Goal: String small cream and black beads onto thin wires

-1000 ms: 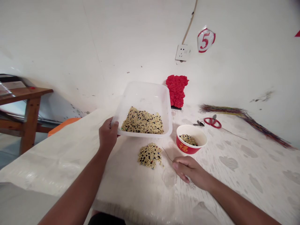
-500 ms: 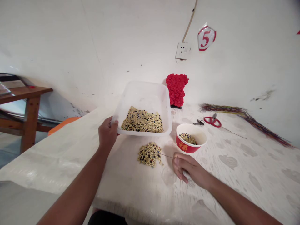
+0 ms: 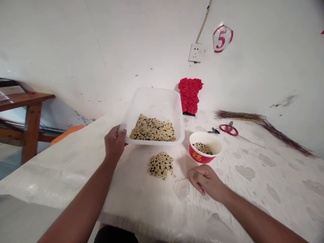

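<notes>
My left hand (image 3: 114, 143) grips the near left corner of a white plastic tub (image 3: 152, 98), which tilts toward me with its far side raised. Cream and dark beads (image 3: 152, 129) lie gathered along the tub's near side. On the table in front of it is a loose pile of beads (image 3: 160, 165). My right hand (image 3: 206, 182) is closed around a thin wire (image 3: 185, 178), whose free end points left toward the pile without touching it. Just beyond that hand stands a red and white paper bowl (image 3: 202, 159) with more beads inside.
Red-handled scissors (image 3: 229, 129) and a small dark clip-like object (image 3: 214, 130) lie behind the bowl. A bundle of colored wires (image 3: 265, 122) stretches along the wall. A red flower-covered piece (image 3: 190, 96) stands beside the tub. The patterned tablecloth (image 3: 243, 202) covers the table.
The wire's tip has come out of the bead pile and now sits to its right, lower down. My right hand has shifted slightly right. My left hand still holds the tub.
</notes>
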### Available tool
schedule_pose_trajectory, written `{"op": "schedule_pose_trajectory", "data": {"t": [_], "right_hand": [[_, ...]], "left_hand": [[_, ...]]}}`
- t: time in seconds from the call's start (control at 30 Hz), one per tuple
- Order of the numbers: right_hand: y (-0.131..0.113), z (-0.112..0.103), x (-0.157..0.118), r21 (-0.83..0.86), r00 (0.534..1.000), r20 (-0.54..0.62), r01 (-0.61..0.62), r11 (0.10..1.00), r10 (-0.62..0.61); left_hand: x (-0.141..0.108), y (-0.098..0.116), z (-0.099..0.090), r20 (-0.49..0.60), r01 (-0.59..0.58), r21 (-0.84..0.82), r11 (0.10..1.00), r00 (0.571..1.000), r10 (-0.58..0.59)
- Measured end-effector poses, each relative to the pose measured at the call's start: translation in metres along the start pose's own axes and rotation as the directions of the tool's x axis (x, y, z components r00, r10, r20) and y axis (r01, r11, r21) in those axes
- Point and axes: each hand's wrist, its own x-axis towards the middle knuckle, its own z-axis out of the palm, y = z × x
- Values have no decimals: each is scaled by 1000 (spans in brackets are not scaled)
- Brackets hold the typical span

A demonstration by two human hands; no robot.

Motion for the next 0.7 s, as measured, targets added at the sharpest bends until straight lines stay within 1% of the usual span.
{"op": "schedule_pose_trajectory", "data": {"t": [0.23, 0.43, 0.57, 0.7], "right_hand": [[-3, -3, -1, 62, 996, -33, 83, 995, -81], [9, -3, 3, 186, 990, -15, 143, 972, -143], [12, -3, 4, 234, 991, -8, 130, 964, -132], [6, -2, 3, 192, 997, -28, 75, 978, -71]], "left_hand": [[1, -1, 0, 12, 11, -28, 1000, 1000, -11], [0, 0, 0, 109, 29, -75, 997, 994, -21], [-2, 2, 1, 201, 62, -78, 995, 979, -45], [-2, -2, 3, 264, 102, -59, 993, 961, -83]]}}
